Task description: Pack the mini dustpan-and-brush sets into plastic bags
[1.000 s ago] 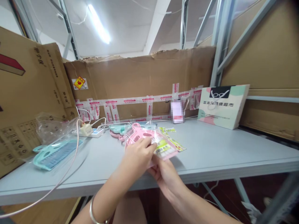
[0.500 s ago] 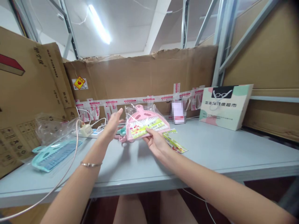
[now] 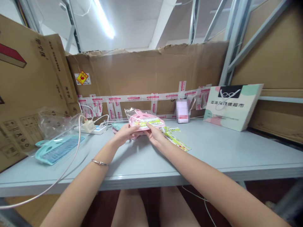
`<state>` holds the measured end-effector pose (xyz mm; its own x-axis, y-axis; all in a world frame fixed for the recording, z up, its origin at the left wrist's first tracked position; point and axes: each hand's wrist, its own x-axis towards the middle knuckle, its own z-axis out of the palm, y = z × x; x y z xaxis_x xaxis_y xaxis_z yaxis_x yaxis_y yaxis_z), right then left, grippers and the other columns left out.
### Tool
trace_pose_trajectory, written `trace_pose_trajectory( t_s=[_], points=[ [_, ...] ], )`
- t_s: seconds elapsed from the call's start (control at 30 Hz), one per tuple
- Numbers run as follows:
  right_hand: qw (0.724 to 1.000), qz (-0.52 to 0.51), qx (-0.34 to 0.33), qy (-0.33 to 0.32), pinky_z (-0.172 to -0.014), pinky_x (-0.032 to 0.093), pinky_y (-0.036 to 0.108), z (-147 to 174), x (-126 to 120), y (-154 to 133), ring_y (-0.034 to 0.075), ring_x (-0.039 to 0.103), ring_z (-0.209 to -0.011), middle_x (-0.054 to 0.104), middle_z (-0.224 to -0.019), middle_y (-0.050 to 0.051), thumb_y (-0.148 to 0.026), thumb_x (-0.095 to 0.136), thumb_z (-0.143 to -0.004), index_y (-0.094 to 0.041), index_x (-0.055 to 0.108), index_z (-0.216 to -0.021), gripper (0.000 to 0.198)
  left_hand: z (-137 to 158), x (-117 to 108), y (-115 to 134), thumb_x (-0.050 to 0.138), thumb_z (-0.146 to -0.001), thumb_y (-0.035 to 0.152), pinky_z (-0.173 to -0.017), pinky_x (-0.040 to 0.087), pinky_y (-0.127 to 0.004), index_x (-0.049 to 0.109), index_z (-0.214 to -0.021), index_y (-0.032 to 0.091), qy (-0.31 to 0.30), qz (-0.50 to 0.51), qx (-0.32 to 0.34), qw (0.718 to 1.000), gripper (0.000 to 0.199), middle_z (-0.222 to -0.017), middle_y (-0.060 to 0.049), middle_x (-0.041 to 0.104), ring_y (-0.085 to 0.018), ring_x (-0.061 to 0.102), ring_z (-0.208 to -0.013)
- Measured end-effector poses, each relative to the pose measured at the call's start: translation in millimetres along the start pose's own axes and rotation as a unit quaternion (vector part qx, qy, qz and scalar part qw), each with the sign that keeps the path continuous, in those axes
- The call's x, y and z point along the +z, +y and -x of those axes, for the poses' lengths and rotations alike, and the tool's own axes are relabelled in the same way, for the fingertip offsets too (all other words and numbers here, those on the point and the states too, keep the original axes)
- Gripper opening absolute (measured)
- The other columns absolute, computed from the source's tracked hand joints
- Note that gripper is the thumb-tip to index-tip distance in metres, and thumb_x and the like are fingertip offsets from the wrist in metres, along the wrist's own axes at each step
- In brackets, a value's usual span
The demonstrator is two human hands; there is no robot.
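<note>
A pink mini dustpan-and-brush set (image 3: 140, 114) in a clear plastic bag is held above the table, tilted back, with a yellow-green label strip (image 3: 154, 122) across its front. My left hand (image 3: 125, 133) grips its lower left edge. At the lower right, my right hand (image 3: 155, 135) has its thumb on the front of the set. Fingers of both hands are partly hidden beneath it. Behind my left hand, part of a teal-and-pink item (image 3: 115, 126) shows on the table. Just right of the set lie several printed label strips (image 3: 178, 142).
A bagged light-blue dustpan set (image 3: 58, 149) lies on the table (image 3: 213, 151) at left, beside a white cable (image 3: 77, 148). A power strip (image 3: 100, 129) stands behind. Toward the back right are a phone (image 3: 183, 112) and an upright box (image 3: 230, 108). Cardboard (image 3: 142, 72) walls the back.
My left hand has moved right and closed on the left edge of the pink dustpan set. The set is lower and tilted further back, still in my right hand.
</note>
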<state>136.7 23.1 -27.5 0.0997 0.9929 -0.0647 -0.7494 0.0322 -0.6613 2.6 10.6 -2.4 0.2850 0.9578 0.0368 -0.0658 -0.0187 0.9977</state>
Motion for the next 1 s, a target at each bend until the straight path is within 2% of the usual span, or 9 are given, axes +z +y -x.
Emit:
trace_pose_trajectory(
  t_s=[0.2, 0.3, 0.4, 0.53, 0.6, 0.7, 0.8, 0.9, 1.0],
  points=[
    [0.997, 0.076, -0.006, 0.016, -0.042, 0.049, 0.017, -11.6, -7.7, -8.7, 0.009, 0.057, -0.047, 0.062, -0.055, -0.002, -0.020, 0.067, -0.070, -0.016, 0.056, -0.077, 0.014, -5.9, -3.4, 0.0, 0.068, -0.066, 0.009, -0.061, 0.051, -0.018, 0.064, -0.083, 0.006, 0.026, 0.030, 0.010, 0.999, 0.018, -0.082, -0.011, 0.069, -0.013, 0.064, -0.068],
    [0.993, 0.109, -0.014, 0.042, -0.027, 0.033, 0.013, -17.1, -14.7, -13.6, 0.006, 0.041, -0.031, 0.049, -0.037, -0.006, -0.026, 0.070, -0.067, -0.016, 0.052, -0.064, 0.021, -4.5, -7.0, 6.1, 0.066, -0.069, 0.009, -0.061, 0.051, -0.016, 0.063, -0.083, 0.006, 0.048, 0.041, 0.015, 0.998, 0.014, -0.081, -0.010, 0.069, -0.012, 0.064, -0.068],
    [0.991, 0.118, -0.019, 0.055, -0.023, 0.021, 0.012, -17.7, -18.2, -17.0, 0.004, 0.028, -0.027, 0.034, -0.029, -0.011, -0.030, 0.074, -0.062, -0.018, 0.048, -0.061, 0.028, -1.7, -9.9, 11.7, 0.065, -0.069, 0.009, -0.056, 0.050, -0.015, 0.063, -0.082, 0.006, 0.062, 0.045, 0.017, 0.997, 0.013, -0.075, -0.008, 0.069, -0.011, 0.064, -0.062],
    [0.995, 0.097, 0.014, 0.009, -0.035, 0.042, 0.018, -11.3, -13.3, -24.3, 0.010, 0.049, -0.040, 0.054, -0.045, -0.004, -0.036, 0.064, -0.073, -0.017, 0.055, -0.074, 0.021, -2.2, -14.6, 12.8, 0.066, -0.069, 0.011, -0.046, 0.047, -0.015, 0.063, -0.081, 0.006, 0.071, 0.041, 0.008, 0.997, 0.013, -0.063, -0.006, 0.067, -0.010, 0.061, -0.052],
    [0.996, 0.078, 0.034, -0.035, -0.050, 0.052, 0.024, -7.5, -9.9, -29.2, 0.013, 0.059, -0.055, 0.062, -0.060, 0.001, -0.028, 0.056, -0.080, -0.015, 0.057, -0.079, 0.013, -4.4, -18.3, 12.0, 0.067, -0.069, 0.012, -0.044, 0.046, -0.014, 0.064, -0.082, 0.006, 0.071, 0.039, 0.006, 0.997, 0.014, -0.063, -0.006, 0.067, -0.010, 0.061, -0.052],
    [0.994, 0.059, 0.049, -0.073, -0.063, 0.054, 0.025, -5.4, -7.5, -33.4, 0.013, 0.063, -0.069, 0.066, -0.071, 0.004, -0.004, 0.049, -0.078, -0.012, 0.058, -0.081, 0.012, -7.3, -24.3, 11.4, 0.068, -0.069, 0.014, -0.041, 0.045, -0.013, 0.064, -0.083, 0.006, 0.064, 0.033, 0.008, 0.997, 0.017, -0.065, -0.007, 0.068, -0.009, 0.061, -0.051],
    [0.995, 0.061, 0.057, -0.058, -0.062, 0.052, 0.020, -8.8, -8.8, -30.9, 0.010, 0.062, -0.069, 0.064, -0.075, 0.003, 0.005, 0.045, -0.077, -0.009, 0.057, -0.082, 0.019, -7.0, -26.3, 11.5, 0.069, -0.069, 0.016, -0.040, 0.044, -0.013, 0.064, -0.084, 0.005, 0.050, 0.024, 0.011, 0.998, 0.019, -0.066, -0.008, 0.069, -0.010, 0.062, -0.052],
    [0.995, 0.076, 0.061, -0.029, -0.060, 0.052, 0.022, -13.9, -11.7, -25.8, 0.010, 0.060, -0.070, 0.061, -0.086, 0.003, -0.010, 0.050, -0.084, -0.010, 0.056, -0.092, 0.011, -2.7, -22.9, 12.4, 0.069, -0.070, 0.018, -0.050, 0.049, -0.015, 0.065, -0.090, 0.006, 0.010, 0.021, 0.012, 1.000, 0.023, -0.080, -0.012, 0.070, -0.014, 0.066, -0.066],
    [0.993, 0.098, 0.059, -0.005, -0.065, 0.052, 0.030, -16.5, -14.6, -22.9, 0.013, 0.059, -0.079, 0.059, -0.098, 0.005, -0.026, 0.051, -0.086, -0.013, 0.054, -0.104, 0.023, 1.5, -18.2, 13.1, 0.071, -0.065, 0.009, -0.059, 0.052, -0.018, 0.064, -0.096, 0.008, -0.034, 0.020, 0.011, 0.999, 0.033, -0.095, -0.014, 0.069, -0.018, 0.066, -0.078]
  ],
)
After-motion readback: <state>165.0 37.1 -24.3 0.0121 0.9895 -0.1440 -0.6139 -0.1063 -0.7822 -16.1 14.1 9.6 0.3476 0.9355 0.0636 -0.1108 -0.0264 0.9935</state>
